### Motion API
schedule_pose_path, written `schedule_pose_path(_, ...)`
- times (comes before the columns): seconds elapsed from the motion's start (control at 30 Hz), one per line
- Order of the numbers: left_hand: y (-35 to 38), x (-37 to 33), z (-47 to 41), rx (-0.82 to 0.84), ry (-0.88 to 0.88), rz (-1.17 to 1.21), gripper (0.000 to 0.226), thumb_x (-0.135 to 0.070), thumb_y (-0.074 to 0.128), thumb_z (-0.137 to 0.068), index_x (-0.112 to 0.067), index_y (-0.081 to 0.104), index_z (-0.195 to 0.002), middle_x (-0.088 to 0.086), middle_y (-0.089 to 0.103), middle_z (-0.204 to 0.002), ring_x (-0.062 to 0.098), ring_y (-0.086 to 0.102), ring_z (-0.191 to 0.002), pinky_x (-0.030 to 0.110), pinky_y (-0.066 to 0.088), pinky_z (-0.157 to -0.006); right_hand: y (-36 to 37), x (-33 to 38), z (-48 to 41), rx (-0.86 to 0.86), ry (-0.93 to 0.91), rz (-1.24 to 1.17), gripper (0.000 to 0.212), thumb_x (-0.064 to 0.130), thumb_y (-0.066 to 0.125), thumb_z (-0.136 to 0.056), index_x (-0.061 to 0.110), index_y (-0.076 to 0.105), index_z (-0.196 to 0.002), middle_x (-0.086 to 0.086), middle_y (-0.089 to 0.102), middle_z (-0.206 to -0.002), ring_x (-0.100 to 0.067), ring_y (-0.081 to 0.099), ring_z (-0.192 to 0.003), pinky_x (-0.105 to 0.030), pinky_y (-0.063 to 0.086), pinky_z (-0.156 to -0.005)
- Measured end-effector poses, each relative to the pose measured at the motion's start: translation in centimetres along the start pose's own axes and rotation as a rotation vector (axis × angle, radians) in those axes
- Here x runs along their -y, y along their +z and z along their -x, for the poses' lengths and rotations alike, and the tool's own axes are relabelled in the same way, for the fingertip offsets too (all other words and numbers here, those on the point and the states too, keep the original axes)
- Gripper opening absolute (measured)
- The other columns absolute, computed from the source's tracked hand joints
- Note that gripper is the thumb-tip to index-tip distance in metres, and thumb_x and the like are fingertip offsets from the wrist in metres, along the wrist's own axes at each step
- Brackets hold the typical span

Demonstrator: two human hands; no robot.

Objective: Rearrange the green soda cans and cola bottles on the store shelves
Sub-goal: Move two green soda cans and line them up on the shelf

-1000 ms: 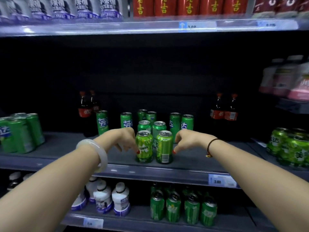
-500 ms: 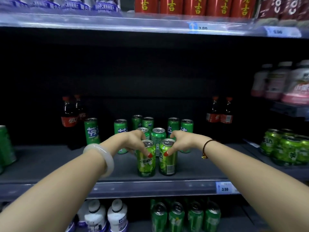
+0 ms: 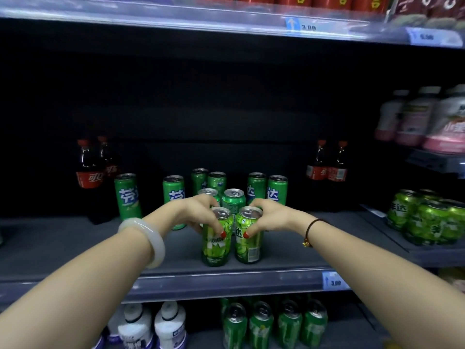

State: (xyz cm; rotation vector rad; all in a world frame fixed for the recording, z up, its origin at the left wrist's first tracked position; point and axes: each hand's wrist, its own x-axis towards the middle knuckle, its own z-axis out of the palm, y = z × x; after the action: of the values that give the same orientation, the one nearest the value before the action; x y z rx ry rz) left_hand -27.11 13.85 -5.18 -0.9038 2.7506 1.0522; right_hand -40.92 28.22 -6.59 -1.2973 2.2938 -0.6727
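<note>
On the middle shelf, two light green cans stand upright side by side at the near edge: the left can and the right can. Behind them are eight darker green cans. Two cola bottles stand far left and two more far right. The left hand curls closed around the left can's top; the right hand likewise grips the right can.
</note>
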Motion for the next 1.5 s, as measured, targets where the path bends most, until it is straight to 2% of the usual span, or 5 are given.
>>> schedule_pose_path(0.17, 0.6, -1.5, -0.2, -0.024, 0.079, -0.059, 0.053, -0.017, 0.082, -0.065, -0.013, 0.056, -0.111, -0.002, 0.052, -0.072, 0.009, 0.049, -0.059, 0.018, 0.039, -0.044, -0.5, -1.0, 0.9, -0.083, 0.000, -0.047, 0.063, 0.022, 0.085, -0.066, 0.014, 0.052, -0.119, 0.001, 0.058, -0.095, -0.012, 0.056, -0.085, -0.020, 0.043, -0.061)
schedule_pose_path(0.73, 9.4, -17.0, -3.2, 0.058, 0.328, -0.025, 0.051, -0.020, 0.083, -0.063, -0.013, 0.062, -0.108, 0.007, 0.063, -0.093, 0.017, 0.058, -0.076, 0.029, 0.048, -0.060, -10.5, -13.5, 10.9, -0.314, 0.129, -0.136, 0.062, 0.018, 0.086, -0.062, 0.016, 0.056, -0.116, -0.004, 0.065, -0.107, -0.018, 0.062, -0.098, -0.026, 0.050, -0.077)
schedule_pose_path(0.93, 15.0, -25.3, -4.1, 0.053, 0.365, -0.002, 0.046, -0.015, 0.083, -0.064, -0.012, 0.063, -0.105, 0.001, 0.063, -0.083, 0.012, 0.058, -0.071, 0.022, 0.045, -0.053, -15.6, -20.7, 15.5, -0.312, 0.153, -0.107, 0.062, 0.022, 0.085, -0.064, 0.015, 0.054, -0.117, -0.001, 0.061, -0.099, -0.008, 0.054, -0.072, -0.015, 0.039, -0.052)
schedule_pose_path(1.23, 24.0, -36.7, -6.1, 0.101, 0.415, -0.037, 0.046, -0.023, 0.086, -0.061, -0.006, 0.066, -0.099, 0.003, 0.062, -0.085, 0.016, 0.055, -0.076, 0.030, 0.043, -0.068, -22.4, -31.7, 22.0, -0.341, 0.202, -0.056, 0.065, 0.020, 0.086, -0.063, 0.010, 0.055, -0.118, -0.001, 0.058, -0.109, -0.020, 0.058, -0.102, -0.030, 0.049, -0.081)
schedule_pose_path(1.5, 28.7, -43.9, -8.9, 0.204, 0.429, -0.085, 0.040, -0.017, 0.084, -0.067, -0.011, 0.054, -0.093, -0.002, 0.053, -0.070, 0.009, 0.054, -0.060, 0.020, 0.043, -0.048, -26.6, -39.0, 24.0, -0.336, 0.263, -0.043, 0.058, 0.022, 0.088, -0.059, 0.017, 0.058, -0.108, -0.003, 0.063, -0.106, -0.021, 0.061, -0.100, -0.032, 0.051, -0.082)
